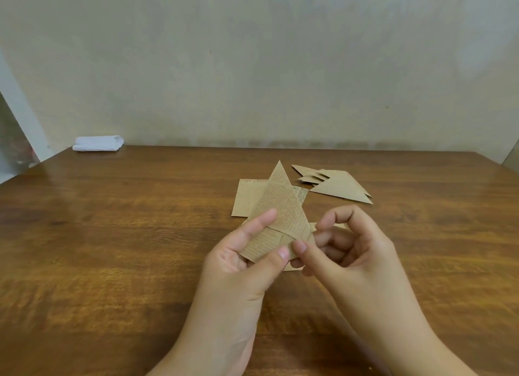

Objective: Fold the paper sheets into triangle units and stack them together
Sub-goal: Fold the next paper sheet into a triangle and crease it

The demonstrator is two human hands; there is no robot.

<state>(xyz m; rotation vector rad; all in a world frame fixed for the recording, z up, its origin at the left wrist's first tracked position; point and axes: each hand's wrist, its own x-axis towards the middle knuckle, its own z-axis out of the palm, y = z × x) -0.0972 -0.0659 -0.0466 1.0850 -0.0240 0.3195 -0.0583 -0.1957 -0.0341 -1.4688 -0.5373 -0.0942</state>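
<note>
A brown printed paper folded into a pointed triangle unit [280, 207] is held up above the wooden table [112, 235], tip pointing away from me. My left hand [247, 263] grips its lower left part between thumb and fingers. My right hand [345, 249] pinches its lower right corner with thumb and fingertip. Flat unfolded paper sheets [247, 198] lie on the table behind it, partly hidden by the unit. A stack of finished triangle units [337, 187] lies further back to the right.
A folded white cloth [98, 143] lies at the table's far left edge against the wall. The table's left edge runs diagonally at the far left. Bare wood spreads across the left half and the near part.
</note>
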